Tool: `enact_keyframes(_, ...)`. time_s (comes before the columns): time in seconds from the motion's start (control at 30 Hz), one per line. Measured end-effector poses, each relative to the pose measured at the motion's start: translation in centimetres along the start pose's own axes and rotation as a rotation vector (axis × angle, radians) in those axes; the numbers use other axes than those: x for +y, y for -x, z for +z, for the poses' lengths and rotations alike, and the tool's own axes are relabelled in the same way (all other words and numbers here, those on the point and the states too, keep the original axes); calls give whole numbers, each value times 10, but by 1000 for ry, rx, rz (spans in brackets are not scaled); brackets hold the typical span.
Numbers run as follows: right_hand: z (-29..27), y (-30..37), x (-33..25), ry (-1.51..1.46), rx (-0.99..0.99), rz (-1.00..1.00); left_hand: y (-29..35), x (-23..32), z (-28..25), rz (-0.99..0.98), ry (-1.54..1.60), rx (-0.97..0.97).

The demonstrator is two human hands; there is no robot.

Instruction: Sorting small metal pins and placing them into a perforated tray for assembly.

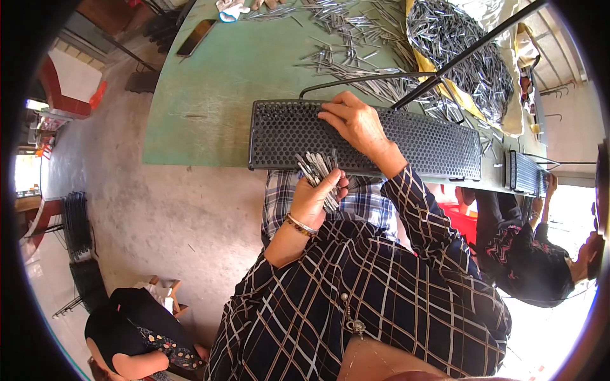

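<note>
A long black rack with a perforated, honeycomb-like face (432,140) lies along the near edge of the green table. My left hand (311,197) is closed round a bundle of thin grey metal pins (311,168), just in front of the rack's near edge. Over the rack's left half, my right hand (359,124) has its fingers bent together at the far rim. Whatever its fingertips grip, if anything, is hidden. A bent black rod handle (362,80) rises from the rack's far side.
Loose metal pins (349,32) lie scattered across the green table (210,82). An opened sack (422,60) full of them stands at the far right. A phone (197,38) rests far left. Co-workers (527,260) sit at right and lower left (136,324). Black racks (77,222) stand at left.
</note>
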State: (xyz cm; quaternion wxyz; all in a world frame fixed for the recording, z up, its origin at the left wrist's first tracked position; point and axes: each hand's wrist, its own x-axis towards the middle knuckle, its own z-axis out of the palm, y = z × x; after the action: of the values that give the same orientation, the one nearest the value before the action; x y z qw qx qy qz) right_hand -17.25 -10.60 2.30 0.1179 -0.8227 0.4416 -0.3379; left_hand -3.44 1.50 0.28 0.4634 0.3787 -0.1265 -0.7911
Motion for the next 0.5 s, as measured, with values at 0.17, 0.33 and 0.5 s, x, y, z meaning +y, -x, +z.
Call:
enact_keyframes(0.17,-18,6,-18,-241,-23,207,2,8,1,22,2,43)
enact_keyframes(0.33,-38,27,-35,-661,-362,522,-4,10,7,51,4,32)
enact_keyframes(0.5,-39,30,-22,-799,-275,662,-6,5,11,-9,32,48)
